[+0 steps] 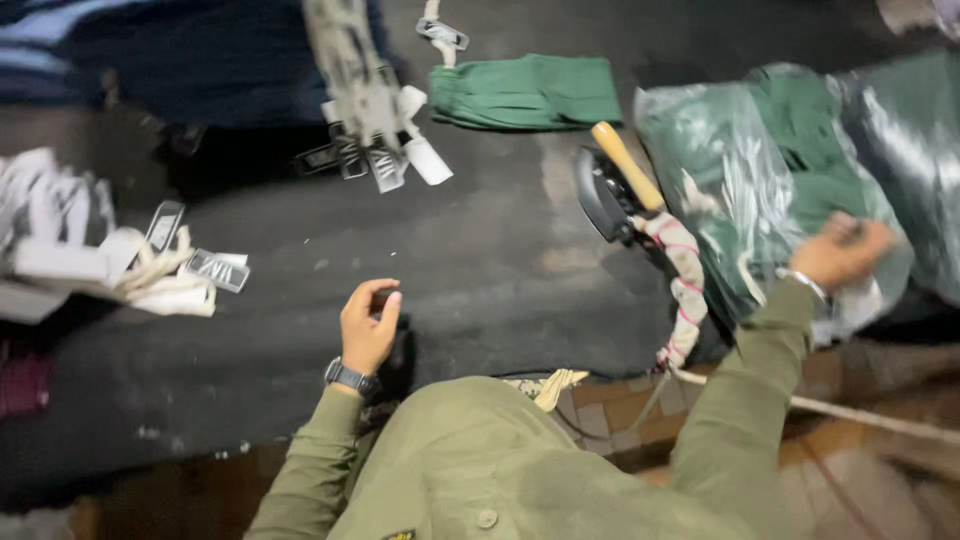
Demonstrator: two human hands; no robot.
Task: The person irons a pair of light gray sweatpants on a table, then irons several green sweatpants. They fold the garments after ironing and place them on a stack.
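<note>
My left hand (368, 325) rests near the front edge of a dark padded work surface (300, 250), fingers curled around a small dark object that I cannot identify. A watch sits on that wrist. My right hand (845, 250) reaches right and presses on a clear plastic bag (740, 170) holding green folded cloth; the hand is blurred. A flat iron (610, 185) with a wooden handle stands on its side between the two hands, its cloth-wrapped cord (685, 290) trailing down toward me.
A folded green garment (525, 92) lies at the back centre. Bunches of white tags on strings (385, 150) lie at the back, with more tags (150, 265) at the left. Dark fabric is piled at the far left.
</note>
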